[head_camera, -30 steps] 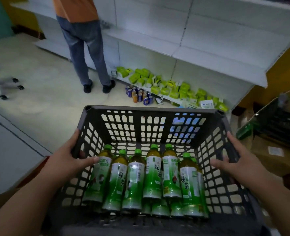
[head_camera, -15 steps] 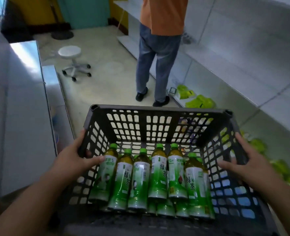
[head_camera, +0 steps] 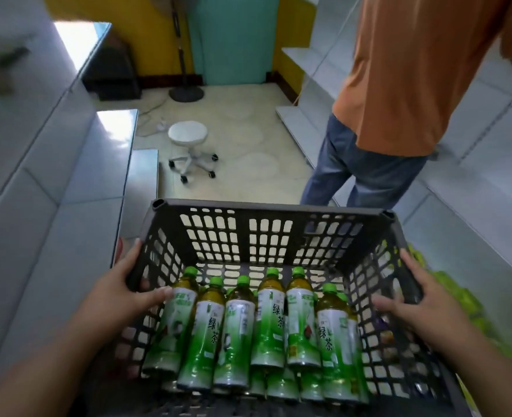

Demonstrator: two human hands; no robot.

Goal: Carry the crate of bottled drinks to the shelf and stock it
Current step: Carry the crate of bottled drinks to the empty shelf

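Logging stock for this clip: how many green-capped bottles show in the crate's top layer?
6, lying side by side across the crate, caps away from the wearer; first bottle leftmost. More lie partly hidden beneath.

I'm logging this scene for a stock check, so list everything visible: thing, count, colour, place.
crate: one, dark grey lattice, centre, held at both sides
bottles: six in the top row, more beneath, green caps and labels, lying in the crate
stool: one, white, on wheels, on the floor beyond the crate
fan stand: one, dark, by the back wall
shelves: white, along the right
counter: pale grey, along the left
other person: one, orange shirt and blue jeans, at the right shelves
left hand: grips the crate's left wall
right hand: grips the crate's right wall
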